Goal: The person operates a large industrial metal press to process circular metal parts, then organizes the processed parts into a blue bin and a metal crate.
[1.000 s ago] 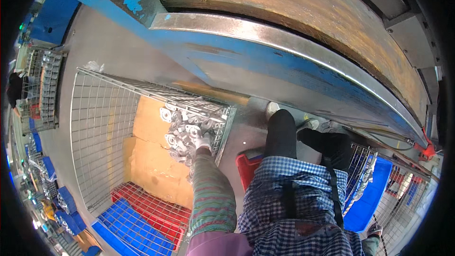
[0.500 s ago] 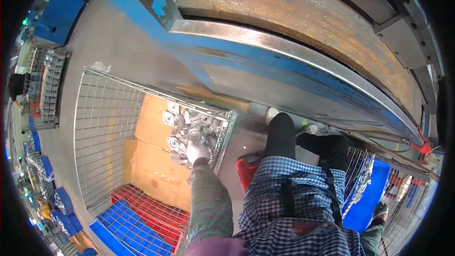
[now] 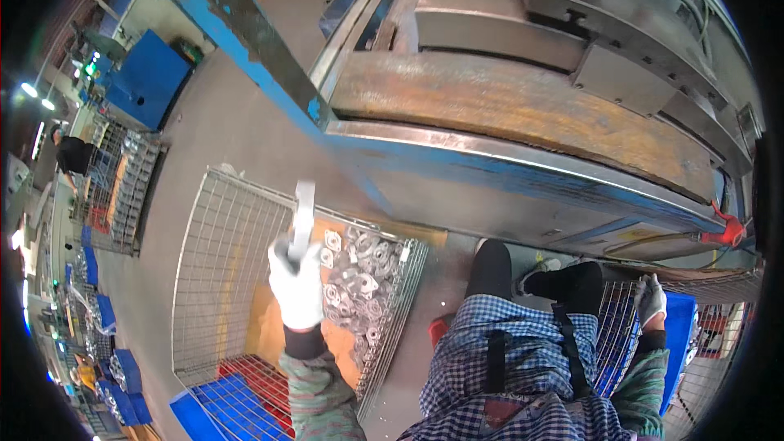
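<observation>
My left hand (image 3: pixel 296 287), in a white glove, is raised above the left wire basket with its fingers closed round a silvery metal casting (image 3: pixel 303 214). The casting sticks up past the fingers and is blurred and bright. Beneath and to the right of that hand, several grey flanged castings (image 3: pixel 359 278) lie heaped in the wire basket (image 3: pixel 214 278) on brown cardboard (image 3: pixel 263 310). My right hand (image 3: pixel 651 300), also gloved, is at the rim of the wire basket on my right (image 3: pixel 614 335). Its fingers are bunched; what they hold, if anything, is hidden.
A machine with a worn tabletop (image 3: pixel 523 118) and blue frame spans the front. Blue (image 3: pixel 204 408) and red bins stand by the left basket, a blue bin (image 3: pixel 678 335) on the right. A red fitting (image 3: pixel 729 227) is far right. A co-worker (image 3: pixel 75 155) stands far left.
My left hand has risen from the castings in the basket, bringing one up with it. My right hand has come into view at the right basket. The view has shifted, showing more of the machine.
</observation>
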Available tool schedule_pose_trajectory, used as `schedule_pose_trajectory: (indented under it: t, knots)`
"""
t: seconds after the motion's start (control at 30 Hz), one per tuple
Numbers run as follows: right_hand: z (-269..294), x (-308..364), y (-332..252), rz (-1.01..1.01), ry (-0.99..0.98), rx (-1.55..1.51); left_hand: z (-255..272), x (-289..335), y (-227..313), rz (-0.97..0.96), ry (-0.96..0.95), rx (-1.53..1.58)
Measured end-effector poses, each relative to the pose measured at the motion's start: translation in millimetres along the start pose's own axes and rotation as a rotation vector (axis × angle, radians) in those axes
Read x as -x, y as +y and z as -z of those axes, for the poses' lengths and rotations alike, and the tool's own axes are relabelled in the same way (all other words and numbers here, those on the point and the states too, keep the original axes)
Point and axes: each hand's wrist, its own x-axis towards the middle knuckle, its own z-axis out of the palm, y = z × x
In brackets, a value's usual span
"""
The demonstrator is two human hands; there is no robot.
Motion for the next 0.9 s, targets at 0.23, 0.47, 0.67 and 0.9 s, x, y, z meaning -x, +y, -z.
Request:
schedule_pose_trajectory:
  t: [0.23,0.47,0.67,0.9]
  knots:
    - [-32,32,3,-0.070,-0.045,0.016,-79,-99,113,0.411,-0.582,0.839]
    - [-30,78,-26,0.029,-0.083,-0.021,-93,-130,134,0.453,-0.687,0.988]
    - [-135,111,-95,0.447,-0.277,0.314,-105,-134,154,-0.278,-0.549,0.468]
    - [-316,153,-167,1.136,-0.438,0.970,-118,-114,171,-1.069,-0.456,-0.342]
